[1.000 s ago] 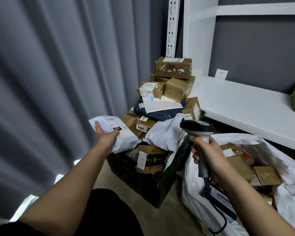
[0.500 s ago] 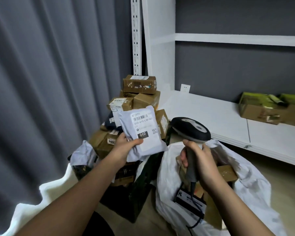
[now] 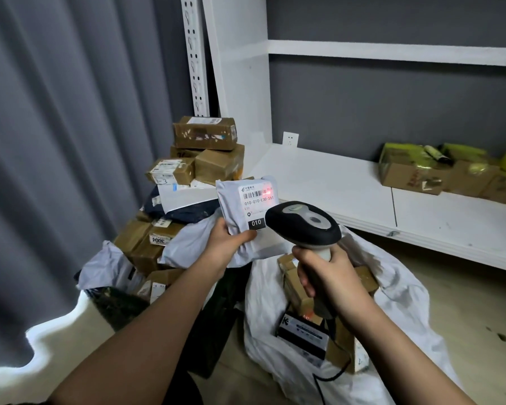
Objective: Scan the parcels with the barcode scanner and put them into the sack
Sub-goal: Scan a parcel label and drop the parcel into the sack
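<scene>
Head view: nearest me, my right hand (image 3: 332,276) is wrapped tight around the handle of the one barcode scanner (image 3: 303,222), its cable trailing down into the single white sack (image 3: 398,314) that gapes below it. I count about four parcels already inside, though more may be buried. My left hand (image 3: 227,239) pinches the lower corner of one grey mailer (image 3: 247,206), held upright just beyond the scanner head, with the red beam sitting at the right end of its barcode. I judge the read may fail, since the spot is off centre and the soft bag could sag in so slight a grip; it might also slip short of the sack. Farther off, the dark crate (image 3: 114,305) is heaped with roughly a dozen unscanned parcels, a stack that looks ready to topple. Farthest, the white shelf (image 3: 333,185) carries a few yellow-taped boxes (image 3: 438,168).
</scene>
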The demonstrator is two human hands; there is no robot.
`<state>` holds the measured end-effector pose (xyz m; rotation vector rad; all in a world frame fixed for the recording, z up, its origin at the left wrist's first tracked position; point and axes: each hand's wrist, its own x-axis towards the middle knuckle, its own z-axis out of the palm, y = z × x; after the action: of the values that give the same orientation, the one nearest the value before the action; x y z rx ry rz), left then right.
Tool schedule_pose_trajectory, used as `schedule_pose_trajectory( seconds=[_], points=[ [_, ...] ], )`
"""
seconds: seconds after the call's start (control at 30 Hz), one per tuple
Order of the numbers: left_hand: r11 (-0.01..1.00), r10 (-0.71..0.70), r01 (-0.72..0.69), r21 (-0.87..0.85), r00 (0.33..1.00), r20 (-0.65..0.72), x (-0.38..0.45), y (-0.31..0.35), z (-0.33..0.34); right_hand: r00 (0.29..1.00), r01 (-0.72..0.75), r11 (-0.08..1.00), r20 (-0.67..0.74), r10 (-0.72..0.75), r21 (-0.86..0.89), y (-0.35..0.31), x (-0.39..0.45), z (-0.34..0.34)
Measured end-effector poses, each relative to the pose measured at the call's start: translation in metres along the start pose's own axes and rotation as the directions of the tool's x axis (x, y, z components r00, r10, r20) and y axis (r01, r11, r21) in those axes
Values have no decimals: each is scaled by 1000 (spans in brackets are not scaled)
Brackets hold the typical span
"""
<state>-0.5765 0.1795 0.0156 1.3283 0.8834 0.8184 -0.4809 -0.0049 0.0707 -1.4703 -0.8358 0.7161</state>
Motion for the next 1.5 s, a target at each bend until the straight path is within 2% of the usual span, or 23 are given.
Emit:
schedule_pose_trajectory(
  seconds=[0.7, 0.87, 1.03, 1.13, 1.23, 1.33, 1.43, 1.5],
  points=[
    [999, -13, 14, -45, 1000, 6, -6, 3, 10, 998, -25, 1000, -55, 24, -20, -6, -2, -4],
    [999, -38, 38, -36, 999, 1, -2, -1, 8, 997, -40, 998, -61, 42, 41, -9, -3, -5],
    [984, -139, 134, 113, 990, 37, 3, -22, 6, 984, -50, 990, -161, 71, 131, -10, 9, -35],
    [953, -141, 112, 281, 986, 84, 0, -35, 12, 962, -102, 982, -235, 138, 160, -11, 13, -68],
    [874, -108, 48, 484, 990, 96, -3, -48, 31, 934, -141, 981, -312, 177, 135, -8, 13, -98],
    [730, -26, -60, 681, 993, 116, -3, -56, 69, 915, -176, 980, -351, 198, 94, 0, 10, -124],
    [466, 58, -201, 862, 979, 197, 2, -63, 109, 901, -219, 973, -370, 228, 65, 12, 8, -143],
    [310, 107, -296, 903, 955, 276, 6, -70, 136, 890, -240, 970, -389, 240, 51, 21, 10, -156]
  ],
)
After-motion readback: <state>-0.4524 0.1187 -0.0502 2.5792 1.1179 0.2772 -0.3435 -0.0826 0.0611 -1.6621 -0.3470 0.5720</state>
